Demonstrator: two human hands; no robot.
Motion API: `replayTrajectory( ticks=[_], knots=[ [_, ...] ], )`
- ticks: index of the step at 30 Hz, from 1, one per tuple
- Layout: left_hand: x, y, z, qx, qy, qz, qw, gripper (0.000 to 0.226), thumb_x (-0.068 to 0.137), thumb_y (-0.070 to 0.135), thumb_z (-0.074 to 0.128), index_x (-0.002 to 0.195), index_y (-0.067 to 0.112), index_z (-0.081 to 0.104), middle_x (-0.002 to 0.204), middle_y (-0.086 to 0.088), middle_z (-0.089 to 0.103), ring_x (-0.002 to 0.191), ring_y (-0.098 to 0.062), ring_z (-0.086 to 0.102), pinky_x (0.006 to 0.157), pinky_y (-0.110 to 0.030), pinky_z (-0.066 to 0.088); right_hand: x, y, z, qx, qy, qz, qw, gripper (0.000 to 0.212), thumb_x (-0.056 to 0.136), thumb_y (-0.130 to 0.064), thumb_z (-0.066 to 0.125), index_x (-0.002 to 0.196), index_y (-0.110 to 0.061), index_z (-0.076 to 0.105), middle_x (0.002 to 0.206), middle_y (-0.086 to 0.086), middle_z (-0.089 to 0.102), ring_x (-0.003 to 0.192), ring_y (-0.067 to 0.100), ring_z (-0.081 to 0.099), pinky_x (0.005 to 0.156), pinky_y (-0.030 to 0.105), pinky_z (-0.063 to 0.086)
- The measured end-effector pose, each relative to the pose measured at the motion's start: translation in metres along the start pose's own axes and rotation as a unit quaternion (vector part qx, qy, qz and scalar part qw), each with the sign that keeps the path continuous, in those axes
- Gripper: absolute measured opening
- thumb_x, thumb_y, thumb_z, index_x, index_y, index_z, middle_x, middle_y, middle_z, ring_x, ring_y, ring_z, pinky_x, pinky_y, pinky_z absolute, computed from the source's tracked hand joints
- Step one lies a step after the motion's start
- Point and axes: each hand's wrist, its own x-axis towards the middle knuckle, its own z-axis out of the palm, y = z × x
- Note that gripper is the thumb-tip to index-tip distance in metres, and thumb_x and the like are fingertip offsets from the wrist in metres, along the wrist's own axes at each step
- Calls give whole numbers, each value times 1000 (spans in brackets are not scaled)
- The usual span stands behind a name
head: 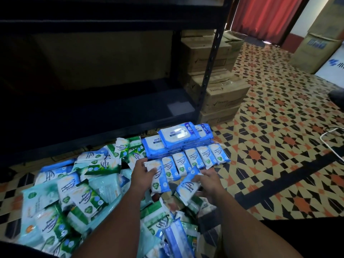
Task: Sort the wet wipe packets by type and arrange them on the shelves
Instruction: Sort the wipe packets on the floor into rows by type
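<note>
L hand [143, 171] grip closed on a blue wipes pkt [158, 175] at row's [195, 158] 9 o'clock end, R hand [207, 185] grip pinching another blue pkt [188, 188] at 5 o'clock, floor [279, 146], mixed pile [74, 198] at 8 o'clock.

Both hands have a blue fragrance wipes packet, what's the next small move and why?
Probably set the left hand's packet down at the near end of the blue row on the floor. It already sits beside the last packet there, label matching; the right hand's packet can follow.
</note>
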Motion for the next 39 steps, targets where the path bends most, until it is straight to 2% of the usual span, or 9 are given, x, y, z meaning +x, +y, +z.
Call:
replayTrajectory(
  ticks=[3,6,9,14,17,20,23,24,39],
  knots=[
    [-1,3,1,-43,28,-35,998,47,93,5,67,128,29,46,114,-10,62,86,-23,67,88,-50,57,0,-4,8,59,5,29,998,29,78,6,73,88,-6,49,105,25,60,88,46,68,63,51,62],
    [7,0,2,-37,55,-44,997,49,94,5,66,138,16,47,116,-11,63,84,-21,62,89,-40,53,2,-13,18,115,6,40,993,28,82,9,69,94,-5,48,104,25,59,90,47,66,64,50,62],
    [13,-1,3,-15,80,-47,996,47,95,11,67,139,9,51,122,-14,63,90,-23,59,81,-32,49,8,-19,28,111,1,44,993,32,88,10,66,107,-14,56,101,14,55,89,38,61,85,59,57],
    [26,-7,6,39,108,-37,993,48,94,17,71,138,7,57,126,-18,66,106,-31,65,94,-39,53,30,-11,55,91,13,25,995,28,87,1,75,109,-5,59,100,16,60,73,31,60,64,39,57],
    [29,-10,8,53,112,-39,991,10,92,16,73,102,16,72,102,-11,70,99,-26,63,84,-29,44,37,-5,77,45,38,-20,998,30,81,-10,84,94,-6,58,103,16,63,91,40,69,73,48,62],
    [42,-22,11,116,114,-34,986,44,90,20,75,66,34,42,67,6,48,78,-20,50,75,-28,37,46,2,93,-63,75,-90,991,33,80,-15,84,80,-8,53,86,11,62,80,26,63,77,41,55],
    [42,-24,11,143,123,-16,982,13,89,19,77,93,9,72,77,-6,66,79,-24,62,79,-29,45,48,7,97,-186,98,-120,970,31,87,-20,78,85,-7,50,73,3,52,66,17,50,58,28,38],
    [45,-27,12,160,129,-12,979,29,89,21,77,111,2,72,88,-12,72,85,-26,67,80,-30,50,51,10,97,-225,104,-123,961,31,88,-24,77,86,-8,50,72,2,52,66,19,51,58,28,36],
    [67,-22,14,304,94,-9,948,34,90,37,73,83,7,60,84,-15,66,81,-35,67,69,-36,52,75,15,102,-371,115,-198,900,28,96,-27,60,124,-24,62,112,11,66,95,30,65,69,29,43]
  ],
)
